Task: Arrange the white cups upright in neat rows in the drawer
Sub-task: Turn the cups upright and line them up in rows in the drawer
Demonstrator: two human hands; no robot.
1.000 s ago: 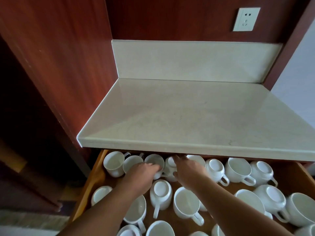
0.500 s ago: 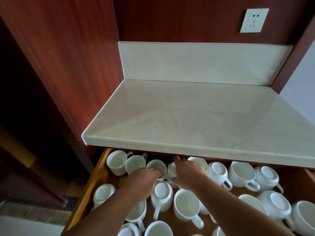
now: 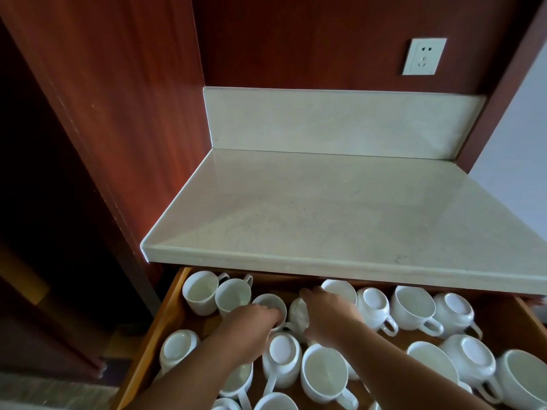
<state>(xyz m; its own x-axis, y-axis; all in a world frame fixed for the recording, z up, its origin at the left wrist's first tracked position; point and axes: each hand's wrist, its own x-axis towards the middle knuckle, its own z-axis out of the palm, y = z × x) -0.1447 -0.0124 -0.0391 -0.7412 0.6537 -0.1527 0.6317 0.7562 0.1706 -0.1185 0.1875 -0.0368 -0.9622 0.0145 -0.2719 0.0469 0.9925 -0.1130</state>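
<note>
We see white handled cups [image 3: 324, 369] crowding the open wooden drawer [image 3: 165, 315]. At the back left, a corner cup [image 3: 199, 291] and a second cup [image 3: 233, 295] stand upright, touching. The third cup [image 3: 270, 301], upright, sits under our left hand [image 3: 251, 324]; our right hand [image 3: 325, 315] grips the fourth cup [image 3: 297, 316], whose pose is unclear. Further right, and in the front rows, base-up and mouth-up cups are mixed.

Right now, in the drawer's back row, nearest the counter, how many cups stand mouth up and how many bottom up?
Cups mouth up: 5
Cups bottom up: 2
Cup under right hand, pose unclear: 1
Total: 8
</note>
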